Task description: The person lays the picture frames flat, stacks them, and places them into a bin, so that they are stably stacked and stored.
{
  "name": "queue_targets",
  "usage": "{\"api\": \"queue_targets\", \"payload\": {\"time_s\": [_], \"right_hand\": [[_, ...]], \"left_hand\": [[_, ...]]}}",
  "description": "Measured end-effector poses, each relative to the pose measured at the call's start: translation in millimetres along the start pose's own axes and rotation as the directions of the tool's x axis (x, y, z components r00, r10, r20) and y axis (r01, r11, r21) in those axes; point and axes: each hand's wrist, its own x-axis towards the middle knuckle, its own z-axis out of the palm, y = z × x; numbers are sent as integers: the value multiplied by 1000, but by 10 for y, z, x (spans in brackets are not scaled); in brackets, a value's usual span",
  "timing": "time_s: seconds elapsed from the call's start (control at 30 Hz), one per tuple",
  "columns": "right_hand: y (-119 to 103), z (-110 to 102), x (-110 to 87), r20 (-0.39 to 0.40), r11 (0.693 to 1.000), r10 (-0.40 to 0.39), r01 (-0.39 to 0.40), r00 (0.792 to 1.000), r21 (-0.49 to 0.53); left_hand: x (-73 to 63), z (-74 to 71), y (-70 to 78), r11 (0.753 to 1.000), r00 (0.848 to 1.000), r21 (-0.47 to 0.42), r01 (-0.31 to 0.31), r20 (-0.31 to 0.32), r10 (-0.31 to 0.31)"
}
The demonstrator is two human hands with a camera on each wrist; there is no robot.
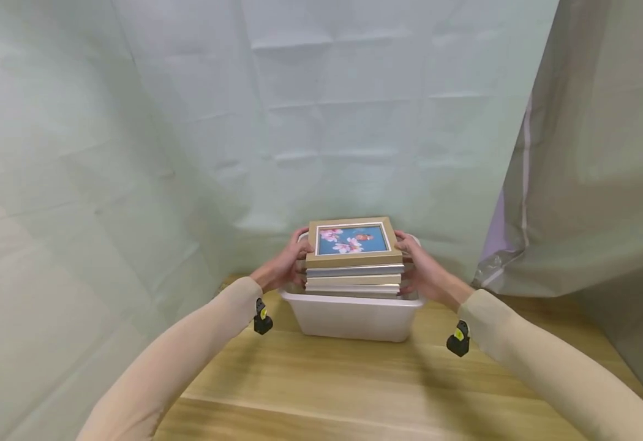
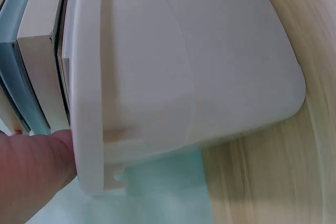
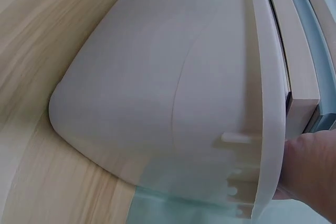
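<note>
A stack of picture frames (image 1: 353, 279) rises above the rim of a white plastic tub (image 1: 354, 317). The topmost frame (image 1: 351, 240) has a tan border and a picture of pink blossoms on blue; silver and cream ones lie beneath it. My left hand (image 1: 290, 262) grips the stack's left side, thumb at the top frame's edge and fingers spread down the side. On the opposite side my right hand (image 1: 422, 268) holds it likewise. Both wrist views show the tub's wall (image 2: 152, 61) and the frames' edges (image 3: 294, 51) beyond its rim. The stack's underside is hidden inside the tub.
The tub stands on a wooden table (image 1: 321, 380). A pale sheet (image 1: 343, 122) hangs directly behind it and continues on the left. At the right hangs a grey-brown curtain (image 1: 602, 153). Each sleeve carries a small black wrist device (image 1: 263, 317).
</note>
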Motion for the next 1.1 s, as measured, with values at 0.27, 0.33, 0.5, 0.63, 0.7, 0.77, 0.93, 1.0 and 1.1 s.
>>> {"api": "queue_targets", "payload": {"time_s": [0.27,0.33,0.5,0.63,0.7,0.77,0.93,1.0,1.1], "right_hand": [[32,-104,-99,-39,999,48,-48,998,2],[48,-73,-71,-62,998,54,-53,997,31],[148,22,13,-138,989,109,-94,984,112],[217,47,57,-194,982,152,-126,969,138],[227,43,65,-217,981,159,-130,963,142],[236,46,68,-235,980,163,-131,958,147],[270,99,102,-269,980,166,-129,949,150],[290,112,133,-278,979,186,-155,942,130],[344,126,190,-309,979,206,-194,929,68]], "left_hand": [[1,233,-8,998,999,-54,33,-19,-34],[23,264,-15,996,998,-80,40,-42,-43],[106,361,-85,987,993,-148,67,-88,-81],[160,425,-131,982,986,-161,102,-113,-121],[192,457,-146,981,983,-161,111,-127,-132],[210,487,-165,979,980,-165,119,-141,-142],[234,533,-216,985,975,-122,121,-171,-141],[249,554,-241,991,976,-78,111,-177,-124],[268,593,-316,993,977,-34,114,-175,-118]]}}
